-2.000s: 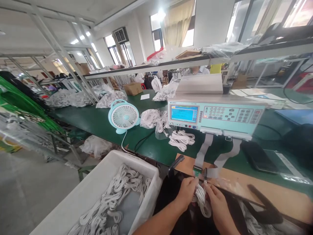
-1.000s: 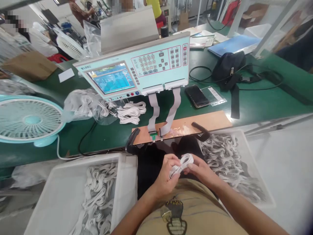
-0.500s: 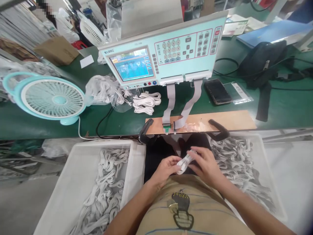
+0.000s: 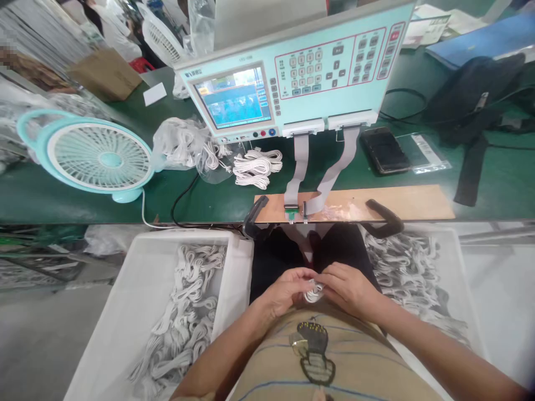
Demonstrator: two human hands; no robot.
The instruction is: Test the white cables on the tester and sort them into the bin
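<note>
A small bundle of white cable [image 4: 312,293] is held between my two hands, close to my belly and over my lap. My left hand [image 4: 291,289] is closed on its left side, thumb and fingers pinching it. From the other side my right hand [image 4: 346,287] grips the same bundle, with its fingertips meeting those of the left hand. Much of the cable is hidden by my fingers, and its ends do not show. In front of my knees, a wooden board [image 4: 413,203] is clamped to the table edge and carries two small connectors on grey ribbon cables [image 4: 301,167].
A tester with a screen [image 4: 238,100] stands on the green table. Left of it are a fan [image 4: 102,159] and coiled white cables [image 4: 257,167]. A phone [image 4: 384,150] lies to the right. Cable-filled white bins [image 4: 240,273] flank my legs; black clamps [image 4: 382,220] jut from the edge.
Both hands have closed in around the cable bundle, which now shows less and has turned. My right fingers have moved down and left. The whole view has shifted slightly.
</note>
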